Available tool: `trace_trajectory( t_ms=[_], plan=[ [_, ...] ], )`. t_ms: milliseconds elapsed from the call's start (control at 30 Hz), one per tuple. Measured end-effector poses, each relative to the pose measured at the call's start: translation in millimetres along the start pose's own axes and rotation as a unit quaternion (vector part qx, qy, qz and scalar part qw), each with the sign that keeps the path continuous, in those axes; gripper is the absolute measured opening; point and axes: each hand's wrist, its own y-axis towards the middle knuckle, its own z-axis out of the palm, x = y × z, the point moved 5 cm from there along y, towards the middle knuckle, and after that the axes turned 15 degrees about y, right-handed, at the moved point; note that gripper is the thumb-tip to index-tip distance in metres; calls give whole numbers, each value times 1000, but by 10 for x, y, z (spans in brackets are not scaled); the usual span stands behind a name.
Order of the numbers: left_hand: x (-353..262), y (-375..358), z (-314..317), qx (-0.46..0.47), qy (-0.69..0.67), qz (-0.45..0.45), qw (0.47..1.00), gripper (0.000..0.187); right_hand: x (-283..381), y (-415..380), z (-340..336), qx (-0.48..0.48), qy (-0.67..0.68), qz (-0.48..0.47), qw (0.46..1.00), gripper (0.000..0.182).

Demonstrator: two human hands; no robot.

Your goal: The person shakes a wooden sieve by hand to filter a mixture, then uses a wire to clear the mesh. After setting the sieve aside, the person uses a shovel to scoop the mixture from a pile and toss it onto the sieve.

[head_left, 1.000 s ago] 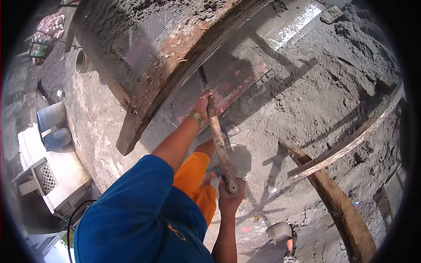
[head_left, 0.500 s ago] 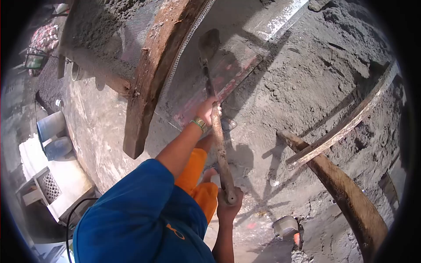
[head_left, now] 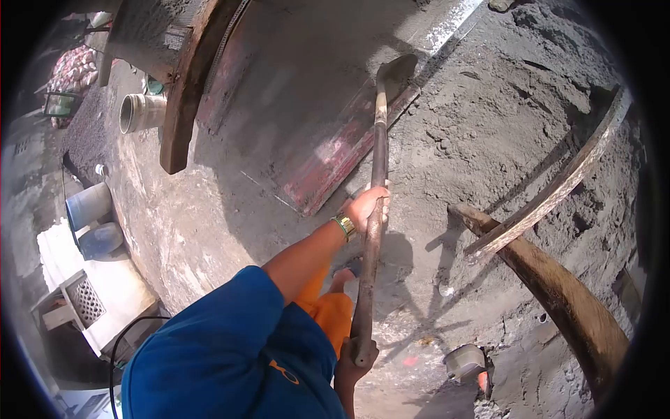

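Observation:
A long-handled shovel (head_left: 380,150) extends from the lower middle of the head view to the upper middle. My left hand (head_left: 368,208), with a watch at the wrist, is wrapped round the middle of its shaft. Near my body my right hand (head_left: 356,362) grips the handle's end. The shovel's blade (head_left: 398,70) is by the far end of a red-stained board (head_left: 314,183), at the edge of the rough grey material (head_left: 481,133). Whether the blade touches the surface is unclear.
A thick wooden beam (head_left: 187,98) borders a mesh screen (head_left: 176,35) at upper left. Two crossed wooden pieces (head_left: 558,297) stand at right. A white bucket (head_left: 143,113), blue containers (head_left: 89,206) and a grey scoop-like container (head_left: 464,362) are around me.
The shovel's blade has swung right, and my left hand has moved right and down with the shaft. My right hand is slightly lower. The beam and screen appear farther up and left.

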Motion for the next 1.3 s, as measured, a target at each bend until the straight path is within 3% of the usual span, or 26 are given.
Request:
trace_trajectory(
  t_ms=[33, 233, 467, 533, 633, 800, 867, 967, 1167, 1233, 1300],
  plan=[
    [9, -14, 134, 34, 28, -5, 999, 24, -15, -103, 50, 22, -34, 41, 998, 25],
    [-331, -200, 479, 47, 116, 42, 991, 32, 19, -135, 253, 31, 39, 25, 998, 24],
    [-664, 9, -481, -73, 22, 36, 996, 19, 303, 689, 269, 78, 66, -7, 995, 23],
    [-825, 107, -665, -123, 0, 76, 989, 14, 279, 895, 367, 83, 65, -7, 994, 23],
    [-952, 266, -725, -110, -11, 87, 990, 13, 302, 1039, 514, 97, 66, -4, 993, 22],
    [-1154, 501, -522, -133, 67, 76, 986, 9, 327, 1121, 623, 62, 122, -2, 991, 23],
    [-1203, 614, -411, -129, 73, 62, 987, 9, 276, 1250, 568, 24, 170, 63, 983, 25],
    [-1115, 623, -263, -130, 84, 50, 987, 9, 261, 1323, 390, -22, 215, 72, 974, 28],
    [-988, 582, -2, -135, 65, 39, 988, 11, 338, 1277, 149, -44, 189, 49, 980, 28],
    [-944, 683, 15, -100, 62, 33, 993, 12, 366, 1318, 169, -22, 113, 50, 992, 27],
    [-1036, 824, 111, -99, 80, 38, 991, 12, 399, 1408, 178, -31, 139, 23, 990, 28]
  ],
)
